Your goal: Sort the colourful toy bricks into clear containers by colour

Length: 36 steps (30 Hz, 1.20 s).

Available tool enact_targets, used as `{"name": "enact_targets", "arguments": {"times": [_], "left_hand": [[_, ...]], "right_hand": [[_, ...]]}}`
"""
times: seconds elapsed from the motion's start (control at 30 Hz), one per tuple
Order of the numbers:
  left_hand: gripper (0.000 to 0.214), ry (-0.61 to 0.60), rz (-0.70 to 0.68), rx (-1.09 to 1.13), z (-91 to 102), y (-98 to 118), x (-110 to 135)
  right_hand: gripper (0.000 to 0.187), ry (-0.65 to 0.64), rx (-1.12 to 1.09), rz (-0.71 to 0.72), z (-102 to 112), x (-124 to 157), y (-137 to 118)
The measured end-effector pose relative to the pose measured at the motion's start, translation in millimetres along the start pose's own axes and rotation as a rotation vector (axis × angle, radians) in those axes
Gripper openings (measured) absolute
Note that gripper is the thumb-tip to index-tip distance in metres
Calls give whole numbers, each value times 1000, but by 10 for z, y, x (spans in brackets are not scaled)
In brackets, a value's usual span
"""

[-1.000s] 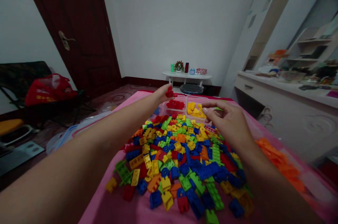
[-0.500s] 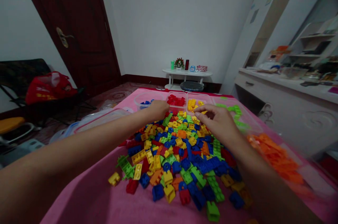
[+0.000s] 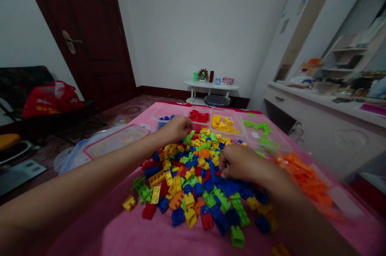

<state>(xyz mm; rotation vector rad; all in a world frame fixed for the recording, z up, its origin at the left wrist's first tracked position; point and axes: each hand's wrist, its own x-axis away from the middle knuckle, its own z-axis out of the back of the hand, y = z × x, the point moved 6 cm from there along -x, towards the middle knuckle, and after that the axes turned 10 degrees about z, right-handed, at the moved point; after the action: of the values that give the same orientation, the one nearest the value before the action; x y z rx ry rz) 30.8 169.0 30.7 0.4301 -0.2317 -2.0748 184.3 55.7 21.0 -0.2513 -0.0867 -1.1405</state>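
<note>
A heap of mixed plastic bricks (image 3: 199, 179) in red, blue, yellow, green and orange lies on a pink cloth (image 3: 126, 232). My left hand (image 3: 176, 127) reaches to the far edge of the heap, fingers curled down onto the bricks just before the red-brick tray (image 3: 199, 116). My right hand (image 3: 238, 162) is closed in a loose fist over the middle of the heap, knuckles up, fingertips pressed among blue bricks. What either hand grips is hidden.
Clear trays stand in a row at the far edge: blue bricks (image 3: 164, 118), red, yellow (image 3: 223, 123), green (image 3: 261, 129). Orange bricks (image 3: 304, 175) lie at the right. An empty lidded container (image 3: 114, 139) sits left. A white side table (image 3: 211, 86) and a dresser (image 3: 325, 123) stand beyond.
My left hand came back from above the red tray down to the heap's far edge. My right hand drew nearer and lower and closed over the bricks in the middle.
</note>
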Motion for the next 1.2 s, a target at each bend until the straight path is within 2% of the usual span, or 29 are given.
{"name": "enact_targets", "arguments": {"times": [0.1,0.13,0.2,0.3,0.4,0.47,0.57,0.67,0.77,0.83,0.9,1.0,1.1,1.2], "left_hand": [[28,-324,-21,295,-127,191,233],[28,-407,-54,324,-172,275,338],[30,-491,-150,287,-241,432,538],[36,-468,-281,136,-300,590,731],[32,-357,-360,20,-292,686,798],[29,-307,-354,-30,-289,715,802],[28,-295,-291,-88,-331,705,781],[25,-270,-220,-11,-363,645,719],[17,-307,-69,352,-372,535,606],[9,-383,136,748,-393,450,526],[11,-421,344,1174,-408,415,463],[15,-329,529,1676,-383,456,369],[18,-250,623,1963,-395,557,277],[17,-263,678,2128,-464,671,210]], "right_hand": [[19,30,144,-16,8,-18,-48],[18,29,166,-17,8,-24,-66],[19,15,179,-27,6,-28,-97],[21,-13,171,-40,-3,-26,-141],[15,-13,161,-37,-21,-31,-178],[15,2,157,-34,-35,-41,-189],[16,34,156,-16,-32,-46,-171],[13,64,110,-6,35,-8,-63],[8,111,31,-20,182,87,159],[9,166,14,-45,302,170,344],[21,237,3,-88,410,255,522],[36,262,-30,-171,466,344,708],[22,159,-27,-252,406,376,783],[13,91,29,-340,336,390,848]]}}
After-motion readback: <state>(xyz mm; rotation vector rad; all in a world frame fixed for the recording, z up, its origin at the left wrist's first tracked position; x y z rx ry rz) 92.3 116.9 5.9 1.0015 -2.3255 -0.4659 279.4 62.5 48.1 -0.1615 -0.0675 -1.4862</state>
